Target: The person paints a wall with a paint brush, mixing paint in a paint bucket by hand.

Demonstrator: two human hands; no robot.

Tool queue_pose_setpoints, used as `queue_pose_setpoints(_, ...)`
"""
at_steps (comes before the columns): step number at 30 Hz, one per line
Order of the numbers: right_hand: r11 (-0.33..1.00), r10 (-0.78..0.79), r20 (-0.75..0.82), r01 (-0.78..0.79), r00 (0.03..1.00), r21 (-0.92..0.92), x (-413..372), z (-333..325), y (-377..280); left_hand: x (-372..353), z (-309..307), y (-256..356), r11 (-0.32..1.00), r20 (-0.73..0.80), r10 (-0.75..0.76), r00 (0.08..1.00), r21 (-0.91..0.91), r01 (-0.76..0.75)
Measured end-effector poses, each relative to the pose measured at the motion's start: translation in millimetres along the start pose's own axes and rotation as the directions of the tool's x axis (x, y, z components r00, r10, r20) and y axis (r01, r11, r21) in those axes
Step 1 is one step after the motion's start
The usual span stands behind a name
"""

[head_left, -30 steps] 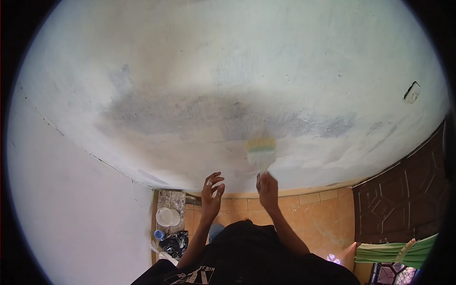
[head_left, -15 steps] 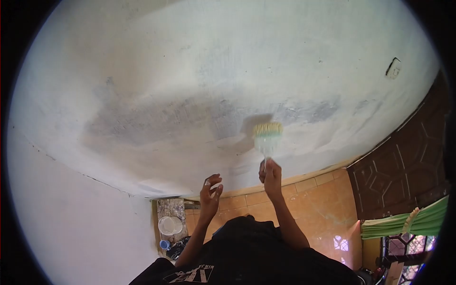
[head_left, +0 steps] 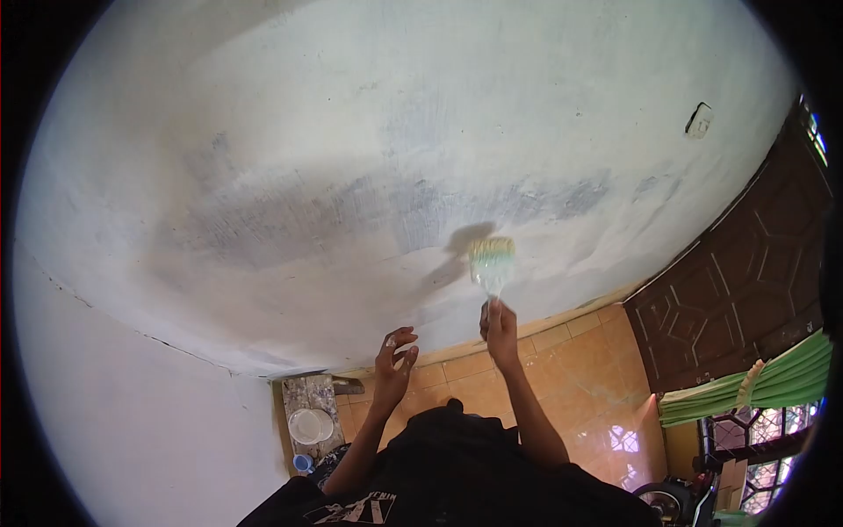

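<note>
My right hand (head_left: 500, 329) grips the handle of a wide paintbrush (head_left: 492, 262), whose pale bristles press against the white wall (head_left: 421, 132) just below a grey unpainted band (head_left: 351, 215). The brush casts a shadow on the wall to its upper left. My left hand (head_left: 395, 356) hovers beside it, lower and to the left, fingers curled apart and holding nothing. Both forearms rise from my black shirt at the bottom of the view.
A white bucket (head_left: 309, 426) and a small blue cup (head_left: 303, 462) sit on a board by the wall corner at lower left. Orange floor tiles (head_left: 580, 378) run along the wall base. A dark carved door (head_left: 746, 281), green curtain (head_left: 755, 386) and wall switch (head_left: 699, 120) lie right.
The brush went up the wall from its lower spot and now sits slightly lower again. The view has swung, showing more of the door and the window. My left hand stayed free.
</note>
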State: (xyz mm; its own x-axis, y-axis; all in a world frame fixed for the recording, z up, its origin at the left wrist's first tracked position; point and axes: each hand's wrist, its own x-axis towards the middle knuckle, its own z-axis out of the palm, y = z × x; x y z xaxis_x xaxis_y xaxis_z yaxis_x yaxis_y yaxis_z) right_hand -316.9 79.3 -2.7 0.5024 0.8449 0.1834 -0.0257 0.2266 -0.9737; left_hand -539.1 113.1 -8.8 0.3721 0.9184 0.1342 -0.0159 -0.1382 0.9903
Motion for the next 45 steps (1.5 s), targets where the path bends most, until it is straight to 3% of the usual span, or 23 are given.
queue_pose_setpoints(3,0.997,-0.064,0.000,0.064,0.998,-0.041,32,2,-27,-5,-2,4,1.000,0.030,0.003,1.000,-0.008,-0.003)
queue_pose_setpoints(6,0.991,0.103,0.048,-0.107,0.993,0.075,57,-1,-9,-9,-3,1,1.000,0.038,-0.007,0.999,-0.003,0.007)
queue_pose_setpoints(9,0.998,0.065,0.038,-0.063,0.997,-0.030,34,-8,52,-19,-8,-8,1.000,0.038,-0.028,0.999,-0.004,0.029)
queue_pose_setpoints(11,0.980,0.183,-0.031,-0.185,0.983,-0.074,-3,-8,68,-27,-10,-16,0.999,0.038,-0.047,0.998,-0.013,0.047)
queue_pose_setpoints(15,0.980,0.197,-0.066,-0.193,0.978,0.056,-23,-3,22,-35,-13,-27,0.996,0.039,-0.081,0.996,-0.023,0.082)
queue_pose_setpoints(17,0.991,0.067,-0.037,-0.062,0.997,0.120,1,-9,-14,-37,-12,-26,0.995,0.051,-0.100,0.994,-0.004,0.100)
queue_pose_setpoints(20,0.981,0.097,-0.047,-0.087,0.994,0.174,41,-17,-31,-30,-3,-20,0.995,0.073,-0.102,0.992,0.022,0.100)
queue_pose_setpoints(22,0.980,0.125,0.001,-0.124,0.992,0.154,61,-28,3,-22,6,-15,0.996,0.073,-0.091,0.993,0.023,0.090)
queue_pose_setpoints(25,1.000,0.025,0.022,-0.025,0.999,0.000,34,-40,78,-8,23,-5,0.997,0.058,-0.071,0.996,0.026,0.069)
queue_pose_setpoints(27,0.987,0.155,0.016,-0.155,0.988,-0.036,6,-49,87,-2,36,-6,0.997,0.044,-0.071,0.997,0.018,0.070)
queue_pose_setpoints(30,0.977,0.179,0.001,-0.178,0.984,0.116,8,-63,40,13,62,-13,0.998,0.050,-0.053,0.997,-0.012,0.054)
queue_pose_setpoints(33,0.991,0.022,-0.019,-0.019,1.000,0.130,48,-79,-26,15,89,-11,0.997,0.101,-0.077,0.992,-0.007,0.078)
queue_pose_setpoints(35,0.993,0.042,0.004,-0.042,0.999,0.111,77,-93,-30,25,107,-7,0.997,0.128,-0.069,0.989,-0.005,0.071)
queue_pose_setpoints(39,1.000,0.008,0.060,-0.008,0.998,-0.004,79,-120,46,37,130,-3,0.999,0.114,-0.021,0.993,-0.027,0.024)
queue_pose_setpoints(41,0.990,0.140,0.064,-0.139,0.988,-0.010,53,-128,69,42,138,-1,0.999,0.084,-0.005,0.996,-0.037,0.008)
queue_pose_setpoints(43,0.990,0.139,0.061,-0.136,0.988,-0.044,37,-133,68,44,140,1,0.999,0.049,-0.004,0.999,-0.033,0.005)
queue_pose_setpoints(45,1.000,-0.001,0.082,0.002,0.997,-0.008,51,-138,47,49,144,-4,1.000,0.006,0.013,1.000,-0.013,-0.013)
